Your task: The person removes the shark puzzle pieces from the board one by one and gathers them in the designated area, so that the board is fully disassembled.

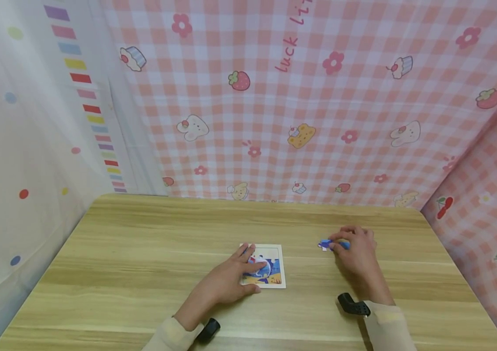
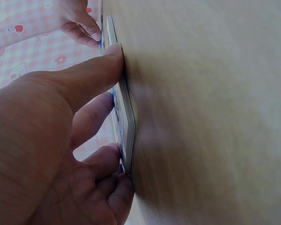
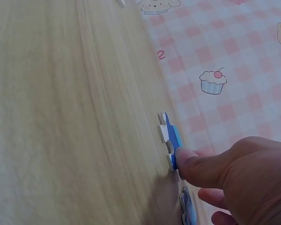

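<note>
A small square jigsaw puzzle (image 1: 276, 280) with a pale frame lies flat on the table, its colourful picture partly covered by my left hand (image 1: 232, 278). The fingers of that hand rest spread over the picture, and its thumb (image 2: 91, 77) touches the frame's near edge. To the right, my right hand (image 1: 358, 251) pinches a blue and white puzzle piece (image 1: 325, 244) between thumb and fingers, low at the tabletop. In the right wrist view the thumb covers one end of this piece (image 3: 168, 138). Another bluish piece (image 3: 188, 206) lies beneath the hand.
The wood-grain table (image 1: 143, 253) stands against a pink checked cloth (image 1: 266, 107) at the back. A white dotted cloth (image 1: 24, 146) hangs on the left, and a cherry-patterned cloth (image 1: 494, 219) on the right. Black wrist devices (image 1: 352, 306) sit at both sleeves.
</note>
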A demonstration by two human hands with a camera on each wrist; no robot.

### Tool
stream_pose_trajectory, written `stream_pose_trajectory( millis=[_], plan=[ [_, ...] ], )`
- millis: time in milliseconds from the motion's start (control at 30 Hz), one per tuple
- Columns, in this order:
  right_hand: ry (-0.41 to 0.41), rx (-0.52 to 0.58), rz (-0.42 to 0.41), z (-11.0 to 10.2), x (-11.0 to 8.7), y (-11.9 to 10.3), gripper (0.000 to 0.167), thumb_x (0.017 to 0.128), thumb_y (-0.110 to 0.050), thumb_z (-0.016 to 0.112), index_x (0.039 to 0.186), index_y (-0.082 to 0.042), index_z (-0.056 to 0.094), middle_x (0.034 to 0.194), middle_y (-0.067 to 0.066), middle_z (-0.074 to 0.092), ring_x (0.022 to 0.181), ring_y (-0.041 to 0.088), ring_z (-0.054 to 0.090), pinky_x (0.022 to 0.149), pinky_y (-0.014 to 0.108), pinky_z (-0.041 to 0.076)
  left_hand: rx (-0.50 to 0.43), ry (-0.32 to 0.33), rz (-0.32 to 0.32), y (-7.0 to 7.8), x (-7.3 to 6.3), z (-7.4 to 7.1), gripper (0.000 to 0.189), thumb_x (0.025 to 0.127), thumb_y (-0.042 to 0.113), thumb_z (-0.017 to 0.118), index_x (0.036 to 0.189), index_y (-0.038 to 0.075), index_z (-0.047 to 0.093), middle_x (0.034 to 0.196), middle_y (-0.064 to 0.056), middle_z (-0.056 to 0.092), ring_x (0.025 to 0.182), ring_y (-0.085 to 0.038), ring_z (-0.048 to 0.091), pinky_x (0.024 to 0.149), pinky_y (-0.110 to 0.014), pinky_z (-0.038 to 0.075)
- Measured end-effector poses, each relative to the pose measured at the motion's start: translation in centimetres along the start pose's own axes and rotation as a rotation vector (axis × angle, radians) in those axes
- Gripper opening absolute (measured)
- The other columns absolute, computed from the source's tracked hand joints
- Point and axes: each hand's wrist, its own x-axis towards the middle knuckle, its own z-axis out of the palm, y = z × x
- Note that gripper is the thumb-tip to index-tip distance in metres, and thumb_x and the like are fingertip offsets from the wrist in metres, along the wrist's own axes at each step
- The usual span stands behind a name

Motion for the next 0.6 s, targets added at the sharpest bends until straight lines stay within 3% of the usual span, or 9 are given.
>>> stream_pose_trajectory(
  millis=[400, 600],
  plan=[
    [0.013, 0.058, -0.037, -0.2, 0.1, 0.1, 0.013, 0.096, -0.014, 0.071, 0.103, -0.009, 0.080, 0.133, 0.027, 0.061, 0.125, 0.050, 0.039, 0.098, 0.063, 0.032, -0.010, 0.001, -0.002, -0.2, 0.0, 0.0, 0.060, 0.092, 0.036, 0.077, 0.148, 0.027, 0.057, 0.172, -0.008, 0.022, 0.161, -0.030, 0.012, 0.126, -0.055, 0.027],
    [0.075, 0.126, -0.030, -1.1, 0.3, 0.1, 0.021, 0.101, -0.017, 0.065, 0.106, -0.001, 0.079, 0.130, 0.029, 0.064, 0.124, 0.048, 0.047, 0.101, 0.059, 0.035, 0.007, 0.005, 0.002, -0.2, 0.0, 0.1, 0.060, 0.092, 0.037, 0.076, 0.148, 0.028, 0.057, 0.171, -0.008, 0.023, 0.161, -0.030, 0.014, 0.126, -0.054, 0.028]
  ],
)
